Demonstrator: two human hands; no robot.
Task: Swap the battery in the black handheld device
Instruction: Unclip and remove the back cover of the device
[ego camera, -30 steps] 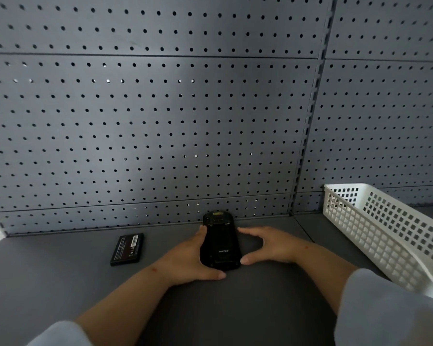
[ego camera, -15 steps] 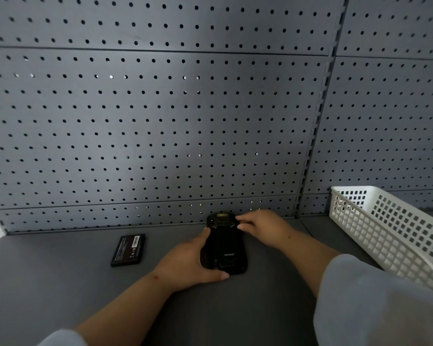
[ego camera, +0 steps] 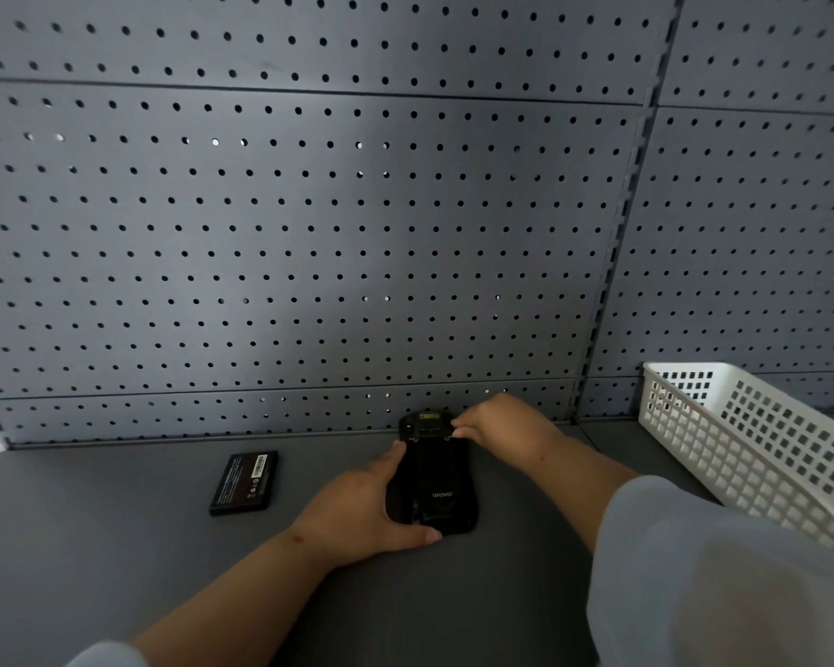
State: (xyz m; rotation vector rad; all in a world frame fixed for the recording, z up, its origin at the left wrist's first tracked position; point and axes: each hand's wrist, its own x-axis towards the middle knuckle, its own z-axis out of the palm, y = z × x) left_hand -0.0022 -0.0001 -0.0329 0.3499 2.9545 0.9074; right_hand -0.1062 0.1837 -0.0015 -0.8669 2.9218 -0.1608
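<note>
The black handheld device lies back side up on the grey table, near the pegboard wall. My left hand wraps its left edge and near end, thumb along the bottom. At the device's far right corner rests my right hand, fingertips touching the top by the scanner window. A loose black battery with a white label lies flat to the left, apart from both hands.
A white perforated plastic basket stands at the right, running toward me. A grey pegboard wall rises right behind the device. The grey table spreads to the left and in front.
My right hand moved from the device's right side up to its far top corner. The left hand kept its hold. The view shifted slightly.
</note>
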